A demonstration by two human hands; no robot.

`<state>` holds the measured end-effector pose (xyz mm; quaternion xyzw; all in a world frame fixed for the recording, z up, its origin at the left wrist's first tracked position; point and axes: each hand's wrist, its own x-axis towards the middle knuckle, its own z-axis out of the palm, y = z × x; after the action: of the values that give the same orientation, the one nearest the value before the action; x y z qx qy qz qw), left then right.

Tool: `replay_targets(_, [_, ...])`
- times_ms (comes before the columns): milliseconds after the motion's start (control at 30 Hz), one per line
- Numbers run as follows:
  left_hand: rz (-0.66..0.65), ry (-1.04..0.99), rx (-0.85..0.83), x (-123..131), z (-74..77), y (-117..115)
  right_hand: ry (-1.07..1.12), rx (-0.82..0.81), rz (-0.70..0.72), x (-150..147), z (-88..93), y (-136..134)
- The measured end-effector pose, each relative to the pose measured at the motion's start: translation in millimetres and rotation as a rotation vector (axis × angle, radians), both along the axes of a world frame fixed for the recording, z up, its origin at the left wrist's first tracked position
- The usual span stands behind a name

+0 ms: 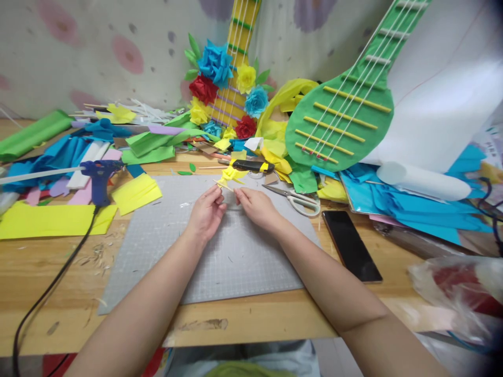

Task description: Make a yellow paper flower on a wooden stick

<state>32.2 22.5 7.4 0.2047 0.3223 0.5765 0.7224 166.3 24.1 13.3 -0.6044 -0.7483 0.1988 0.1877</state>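
Observation:
Above the upper part of a grey cutting mat [243, 262], my left hand [207, 210] and my right hand [255, 205] are close together but apart. Each pinches one end of a thin pale stick [225, 186]. Yellow paper [234, 174], folded or crumpled, sits at the stick, just beyond my fingertips. Whether it is fixed to the stick is too small to tell. Scissors [301, 200] with light handles lie open to the right of my right hand, and a black and yellow cutter [253, 166] lies beyond both hands.
A blue glue gun [100, 180] with its cable stands at the left, near yellow paper sheets [51, 219]. A black phone [351, 245] lies at the right. Behind are a green paper instrument [340, 123] and a yellow one decorated with paper flowers [215, 63].

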Motion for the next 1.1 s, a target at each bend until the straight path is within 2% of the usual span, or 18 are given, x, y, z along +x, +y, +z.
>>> replay_targets(200, [0.062, 0.092, 0.043, 1.1, -2.8, 0.8, 0.16, -0.036, 0.042, 2.8, -5.4, 3.6])
replay_targets(600, [0.069, -0.011, 0.024, -1.0, -3.7, 1.7, 0.299, -0.127, 0.132, 6.2, -9.1, 9.3])
replay_targets(867, [0.211, 0.191, 0.047, 4.0, -4.1, -0.5, 0.316, -0.229, 0.16, 2.8, -1.4, 7.1])
replay_targets(1000, [0.206, 0.179, 0.05, 4.8, -2.5, -1.0, 0.3, -0.271, 0.156, 0.0, 1.8, 4.7])
replay_targets(1100, [0.225, 0.159, 0.031, 4.8, -1.6, -0.6, 0.3, -0.231, 0.125, -1.3, 1.6, 2.8])
